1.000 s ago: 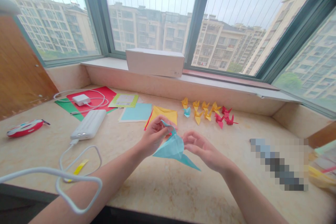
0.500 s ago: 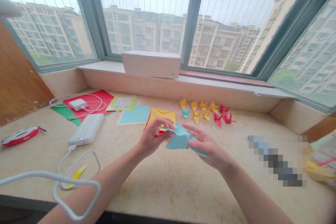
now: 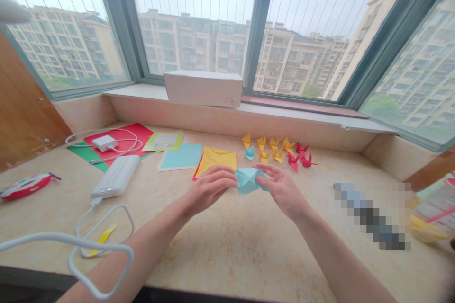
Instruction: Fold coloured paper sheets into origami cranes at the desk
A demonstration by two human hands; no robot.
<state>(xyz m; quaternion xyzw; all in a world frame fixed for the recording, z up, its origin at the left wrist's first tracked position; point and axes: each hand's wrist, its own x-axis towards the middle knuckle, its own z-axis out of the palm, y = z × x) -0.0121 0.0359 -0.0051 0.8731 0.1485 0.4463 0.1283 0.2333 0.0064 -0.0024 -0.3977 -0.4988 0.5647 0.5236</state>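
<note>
A partly folded sheet of light blue origami paper (image 3: 248,181) is held above the tabletop between both hands, its creased middle facing up. My left hand (image 3: 215,183) is closed on its left edge, fingers bent over the paper. My right hand (image 3: 279,187) pinches the right edge, thumb in front and fingers behind. Just beyond the left hand lies a stack of yellow paper (image 3: 217,157) with red showing beneath. Past the right hand stand several folded paper cranes: yellow cranes (image 3: 274,143), a light blue crane (image 3: 250,153) and red cranes (image 3: 302,150).
At left lie a white power bank (image 3: 116,176), a charger (image 3: 104,143) with cable, red paper (image 3: 133,132), blue sheets (image 3: 182,156) and a red-and-white object (image 3: 26,186). A white cable loop (image 3: 101,289) crosses near my left forearm. A white box (image 3: 203,89) sits on the sill.
Both hands have turned the blue paper, which now looks narrower and more drawn in at its sides. The left fingers have come down over its left edge.
</note>
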